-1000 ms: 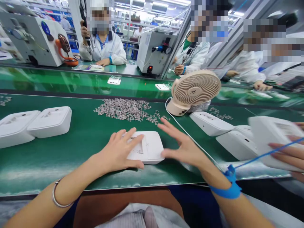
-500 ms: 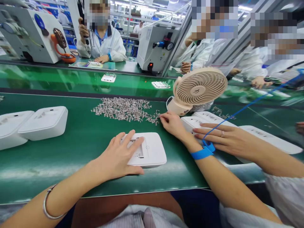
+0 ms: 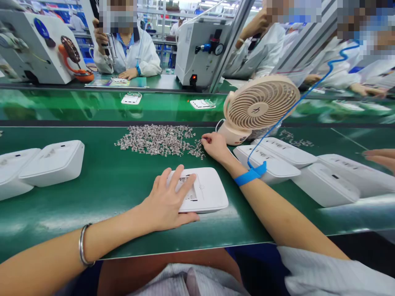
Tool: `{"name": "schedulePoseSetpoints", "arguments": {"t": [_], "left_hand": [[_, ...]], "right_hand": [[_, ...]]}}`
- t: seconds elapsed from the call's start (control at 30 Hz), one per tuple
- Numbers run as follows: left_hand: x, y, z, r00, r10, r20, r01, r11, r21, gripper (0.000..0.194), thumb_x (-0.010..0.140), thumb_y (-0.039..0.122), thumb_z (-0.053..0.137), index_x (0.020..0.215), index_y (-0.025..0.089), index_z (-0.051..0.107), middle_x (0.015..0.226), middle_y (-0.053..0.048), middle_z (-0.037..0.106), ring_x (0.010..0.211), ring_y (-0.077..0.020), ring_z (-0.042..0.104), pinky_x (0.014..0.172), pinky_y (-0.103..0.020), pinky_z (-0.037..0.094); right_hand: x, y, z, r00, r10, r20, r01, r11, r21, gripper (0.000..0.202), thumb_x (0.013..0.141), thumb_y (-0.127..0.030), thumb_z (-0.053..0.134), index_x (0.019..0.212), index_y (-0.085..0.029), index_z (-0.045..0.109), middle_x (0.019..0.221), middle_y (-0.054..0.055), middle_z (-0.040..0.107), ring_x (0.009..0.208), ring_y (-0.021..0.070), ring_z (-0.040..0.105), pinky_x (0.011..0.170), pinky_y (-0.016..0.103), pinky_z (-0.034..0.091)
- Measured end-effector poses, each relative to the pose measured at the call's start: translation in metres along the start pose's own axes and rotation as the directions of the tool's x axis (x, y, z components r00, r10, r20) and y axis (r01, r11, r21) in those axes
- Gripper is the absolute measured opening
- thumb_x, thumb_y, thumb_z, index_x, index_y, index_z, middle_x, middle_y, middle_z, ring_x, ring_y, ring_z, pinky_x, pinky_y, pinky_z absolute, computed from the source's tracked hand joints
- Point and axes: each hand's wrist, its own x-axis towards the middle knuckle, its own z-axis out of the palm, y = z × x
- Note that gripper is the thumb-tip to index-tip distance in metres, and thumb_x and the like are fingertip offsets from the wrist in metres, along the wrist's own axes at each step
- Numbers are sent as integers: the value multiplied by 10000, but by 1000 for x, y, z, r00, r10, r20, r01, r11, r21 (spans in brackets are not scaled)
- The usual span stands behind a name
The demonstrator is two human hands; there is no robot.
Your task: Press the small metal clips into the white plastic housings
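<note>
White housing [image 3: 212,187] lay flat near frame centre, recess facing up and partly under fingers; long axis apparently ran left-right. Left hand [image 3: 169,199] was spread wide over its left part, seemingly steadying it. Right hand [image 3: 216,147] was at the right edge of the metal parts pile [image 3: 154,139], fingertips narrow, couldn't tell if holding any. Step looked like part pick-up; next move likely called for a fine pinch.

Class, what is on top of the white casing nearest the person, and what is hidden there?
The left hand is spread over the left part of the white casing. Part of a recess and some small holes show; the surface beneath the hand is covered.
</note>
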Motion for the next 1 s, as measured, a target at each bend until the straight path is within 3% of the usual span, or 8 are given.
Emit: {"name": "schedulePoseSetpoints", "arguments": {"t": [0.2, 0.4, 0.6, 0.7, 0.8, 0.87, 0.93, 1.0], "left_hand": [[7, -4, 1, 999, -15, 53, 20, 996, -90, 950, 681, 706, 497, 1391, 120, 261, 1445, -247, 217, 1286, -476, 189, 936, -640, 269], [4, -14, 1, 985, -132, 110, 149, 974, -168, 1086, 608, 769, 493, 1394, 77, 207, 1454, -230, 216, 1295, -402, 236, 975, -551, 286], [-2, -8, -2, 967, -178, -183, 197, 976, 97, 958, 650, 768, 449, 1230, 6, 451, 1198, -265, 508, 960, -339, 524, 765, -435, 389], [-12, 0, -4, 934, 92, -344, -2, 967, 255, 830, 726, 770, 275, 936, 44, 616, 745, -138, 596, 623, -215, 496, 577, -346, 332], [-20, 5, -7, 822, 418, -386, -327, 902, 282, 585, 817, 644, 321, 707, 146, 607, 548, -26, 508, 505, -149, 379, 542, -315, 283], [-20, 4, -9, 795, 470, -384, -380, 879, 289, 442, 849, 520, 397, 827, 144, 628, 676, -53, 605, 570, -156, 429, 594, -318, 314], [-16, 1, -14, 860, 416, -296, -340, 899, 276, 395, 861, 431, 422, 1095, 158, 582, 1021, -93, 645, 804, -203, 514, 714, -338, 342], [-10, -2, -18, 923, 357, -146, -315, 916, 248, 435, 867, 394, 419, 1277, 252, 452, 1320, -31, 496, 1088, -271, 445, 852, -387, 309]], "right_hand": [[-3, -6, -3, 997, 77, -26, -75, 995, 65, 110, 697, -227, 479, 618, -184, 542, 585, 20, 551, 560, 145, 497, 605, 290, 416], [-14, -23, -19, 989, 114, -89, -99, 983, 153, 88, 705, -225, 456, 646, -196, 514, 553, -9, 513, 528, 129, 489, 541, 264, 402], [-40, -74, -56, 974, -136, -183, 183, 944, 275, 73, 731, -228, 523, 676, -205, 565, 643, -11, 553, 562, 109, 500, 530, 250, 418], [-51, -85, -69, 968, -171, -186, 221, 930, 294, 76, 747, -226, 546, 679, -214, 579, 639, -15, 558, 584, 112, 513, 549, 258, 434], [-57, -85, -69, 985, -125, -119, 162, 907, 388, 70, 740, -229, 576, 675, -210, 590, 625, -21, 561, 571, 108, 515, 527, 252, 434], [-61, -84, -64, 995, -90, -49, 102, 885, 455, 65, 733, -230, 591, 672, -208, 597, 620, -25, 566, 566, 103, 516, 518, 247, 433], [-64, -86, -58, 996, -81, 28, 55, 854, 517, 59, 728, -227, 599, 674, -205, 604, 626, -27, 577, 576, 103, 523, 528, 246, 438], [-69, -91, -52, 992, -92, 89, 25, 823, 568, 53, 730, -220, 597, 682, -201, 612, 645, -25, 593, 594, 104, 533, 551, 250, 450]]}}
